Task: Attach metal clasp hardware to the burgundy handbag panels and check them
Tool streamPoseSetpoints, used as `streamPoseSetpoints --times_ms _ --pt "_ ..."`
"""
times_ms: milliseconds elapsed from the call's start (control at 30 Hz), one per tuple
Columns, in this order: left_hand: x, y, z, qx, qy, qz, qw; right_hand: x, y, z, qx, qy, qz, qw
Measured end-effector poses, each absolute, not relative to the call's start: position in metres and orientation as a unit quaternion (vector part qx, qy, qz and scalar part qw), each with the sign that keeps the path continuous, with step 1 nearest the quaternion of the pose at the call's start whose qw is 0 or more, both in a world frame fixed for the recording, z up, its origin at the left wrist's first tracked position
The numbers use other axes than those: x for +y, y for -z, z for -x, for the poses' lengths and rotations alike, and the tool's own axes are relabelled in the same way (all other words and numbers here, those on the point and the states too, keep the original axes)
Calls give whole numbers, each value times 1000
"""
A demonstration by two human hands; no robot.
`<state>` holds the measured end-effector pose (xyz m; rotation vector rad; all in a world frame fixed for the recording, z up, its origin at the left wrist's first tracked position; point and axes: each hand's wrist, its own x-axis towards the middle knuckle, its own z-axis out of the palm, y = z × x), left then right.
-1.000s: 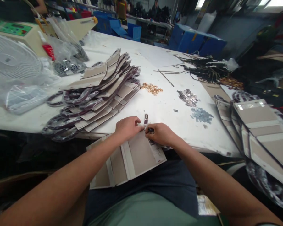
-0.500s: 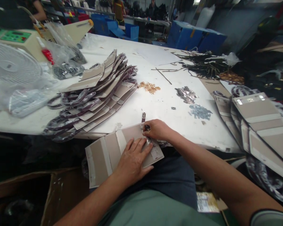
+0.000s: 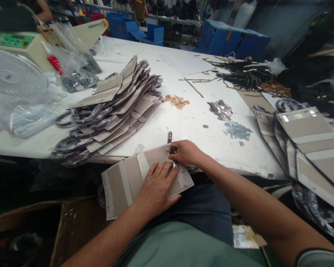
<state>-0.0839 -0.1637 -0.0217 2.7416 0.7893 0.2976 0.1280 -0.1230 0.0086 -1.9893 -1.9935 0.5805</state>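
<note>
A beige bag panel (image 3: 115, 191) with pale cross strips rests at a slant over my lap and the table's front edge. My left hand (image 3: 157, 187) lies flat on it, fingers slightly apart, fingertips beside a small shiny metal piece (image 3: 175, 164). At the panel's far edge my right hand (image 3: 187, 152) is closed around a small dark object (image 3: 173, 149), mostly hidden by the fingers; its kind cannot be made out. Just beyond, a dark strap tab (image 3: 170, 137) with a metal fitting sticks out past the panel edge.
Left on the white table (image 3: 189, 128) is a stack of beige panels (image 3: 119, 107) with wrapped handles; more panels (image 3: 306, 126) stand right. Between them lie gold metal pieces (image 3: 176, 101), silver plates (image 3: 219, 110) and grey plates (image 3: 237, 130). A fan (image 3: 11, 76) stands far left.
Both hands stay almost in place on the panel. The left fingertips have drawn back very slightly, and the whole view has shifted a little.
</note>
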Motion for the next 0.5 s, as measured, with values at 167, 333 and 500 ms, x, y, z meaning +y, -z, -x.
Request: streamPoseSetpoints --times_ms 167,333,500 --pt "-165 18 81 276 -88 -950 115 -123 -12 -129 -670 -247 676 184" --pt "-162 20 81 262 -77 -956 106 -135 -41 -134 -560 -337 624 429" --pt "-159 20 82 257 -82 -957 108 -142 -44 -130 -325 -411 472 709"
